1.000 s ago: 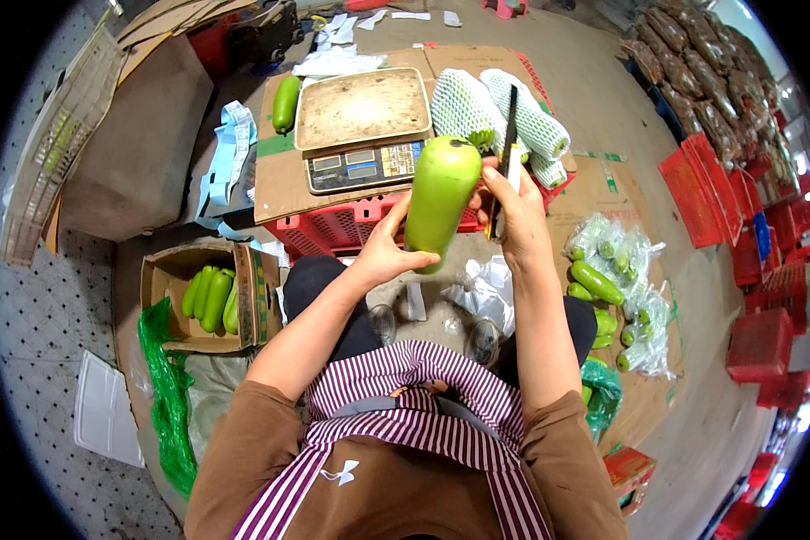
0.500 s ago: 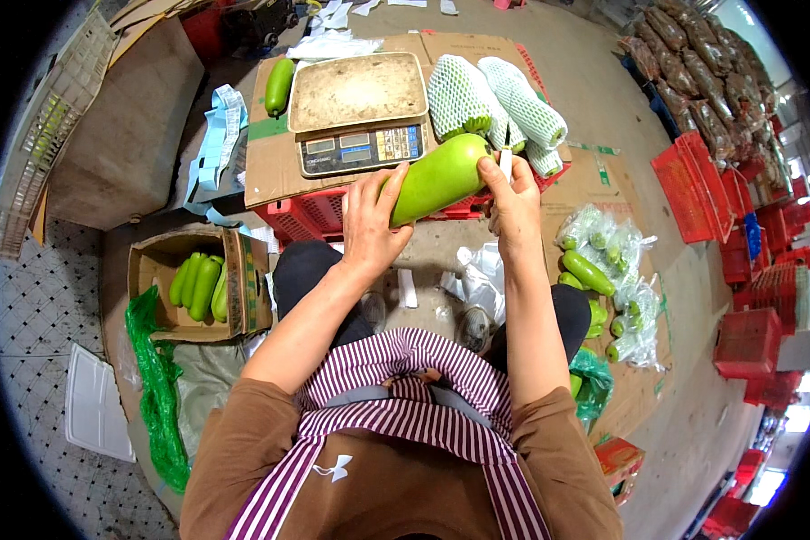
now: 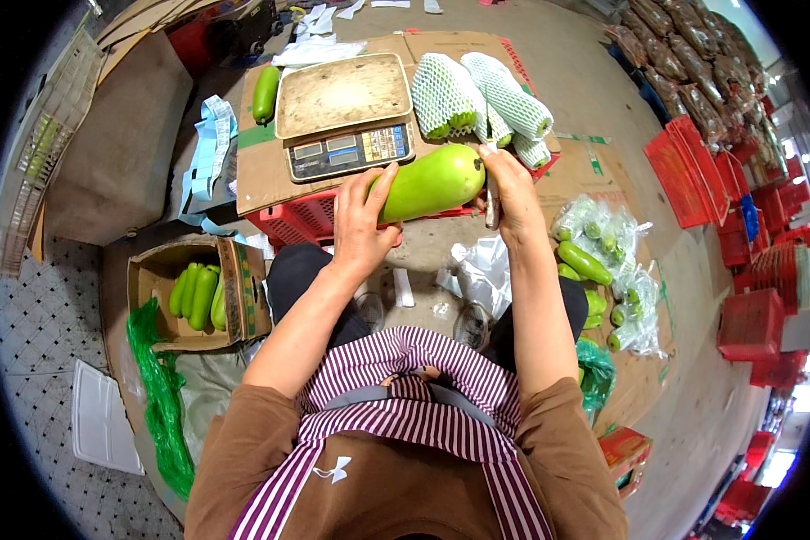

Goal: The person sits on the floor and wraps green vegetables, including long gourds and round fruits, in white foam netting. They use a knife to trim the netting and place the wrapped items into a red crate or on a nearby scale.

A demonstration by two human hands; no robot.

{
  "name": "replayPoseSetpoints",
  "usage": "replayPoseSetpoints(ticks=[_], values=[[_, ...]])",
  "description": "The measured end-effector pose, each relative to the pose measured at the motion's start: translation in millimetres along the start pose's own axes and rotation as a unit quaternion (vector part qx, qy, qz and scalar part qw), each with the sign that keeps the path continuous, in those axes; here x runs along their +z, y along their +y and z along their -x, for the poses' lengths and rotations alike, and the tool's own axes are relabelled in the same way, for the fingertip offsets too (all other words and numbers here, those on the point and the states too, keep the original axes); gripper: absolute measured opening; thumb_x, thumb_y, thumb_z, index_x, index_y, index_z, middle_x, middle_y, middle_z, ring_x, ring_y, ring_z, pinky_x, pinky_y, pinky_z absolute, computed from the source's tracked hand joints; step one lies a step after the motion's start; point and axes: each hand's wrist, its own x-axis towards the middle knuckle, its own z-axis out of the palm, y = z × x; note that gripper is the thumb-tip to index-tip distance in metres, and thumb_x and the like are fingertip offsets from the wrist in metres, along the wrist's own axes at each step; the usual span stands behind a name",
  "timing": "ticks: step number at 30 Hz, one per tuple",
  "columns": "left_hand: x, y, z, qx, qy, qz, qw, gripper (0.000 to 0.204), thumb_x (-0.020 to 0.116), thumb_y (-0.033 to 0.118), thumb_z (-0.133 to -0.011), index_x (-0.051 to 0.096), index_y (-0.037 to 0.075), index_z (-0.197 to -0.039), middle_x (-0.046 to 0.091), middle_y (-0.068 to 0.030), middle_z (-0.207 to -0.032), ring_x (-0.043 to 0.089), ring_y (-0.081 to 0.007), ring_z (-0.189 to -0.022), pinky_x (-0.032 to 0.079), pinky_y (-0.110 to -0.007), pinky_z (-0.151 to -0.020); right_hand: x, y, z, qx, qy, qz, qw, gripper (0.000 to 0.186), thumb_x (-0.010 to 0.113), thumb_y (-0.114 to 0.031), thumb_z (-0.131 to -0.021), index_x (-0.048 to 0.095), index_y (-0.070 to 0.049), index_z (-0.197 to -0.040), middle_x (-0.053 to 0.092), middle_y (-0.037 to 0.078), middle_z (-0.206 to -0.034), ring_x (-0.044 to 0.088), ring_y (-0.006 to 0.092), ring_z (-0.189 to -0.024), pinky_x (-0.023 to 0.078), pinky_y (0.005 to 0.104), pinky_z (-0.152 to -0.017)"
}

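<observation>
My left hand (image 3: 360, 225) is closed around the near left end of a large pale-green gourd (image 3: 432, 185). The gourd hangs tilted in front of the scale, its right end showing a dark stem spot. Beside that end, my right hand (image 3: 517, 193) grips a small knife (image 3: 492, 200), its thumb and fingers mostly covering it. Behind the gourd is a digital scale (image 3: 344, 94) with a bare, stained pan. To the scale's right lie gourds in white foam net sleeves (image 3: 445, 97), and a smaller bare gourd (image 3: 265, 95) lies to its left.
The scale stands on cardboard over a red crate (image 3: 310, 216). A cardboard box (image 3: 238, 279) with green gourds sits at left, near a green plastic bag (image 3: 157, 396). Bagged gourds (image 3: 607, 234) lie at right. Red crates (image 3: 684, 171) stand farther right.
The gourd has tipped so its stem end faces me more. My right hand and the knife have shifted slightly, and the knife now points downward beside the gourd.
</observation>
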Motion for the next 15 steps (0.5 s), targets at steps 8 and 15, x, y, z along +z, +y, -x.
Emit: replayPoseSetpoints(ticks=[8, 15], values=[[6.5, -0.9, 1.0, -0.018, -0.026, 0.048, 0.998, 0.093, 0.073, -0.001, -0.057, 0.045, 0.017, -0.144, 0.052, -0.0116, -0.126, 0.048, -0.0345, -0.120, 0.038, -0.045, -0.104, -8.1, -1.6, 8.0, -0.031, -0.045, 0.022, 0.998, 0.035, 0.064, -0.034, -0.092, 0.061, -0.005, -0.112, 0.055, -0.004, -0.072, 0.040, 0.0035, -0.047, 0.028, 0.0207, -0.040], [9.7, 3.8, -7.0, -0.094, -0.018, 0.124, 0.988, 0.088, 0.080, 0.008, -0.066, 0.040, 0.008, -0.145, 0.056, -0.0125, -0.126, 0.055, -0.0287, -0.115, 0.042, -0.040, -0.101, -3.8, -6.6, 19.4, -0.104, -0.016, -0.034, 0.994, 0.031, 0.066, -0.027, -0.092, 0.058, -0.005, -0.112, 0.061, 0.000, -0.083, 0.053, 0.0055, -0.062, 0.038, 0.0205, -0.050]])
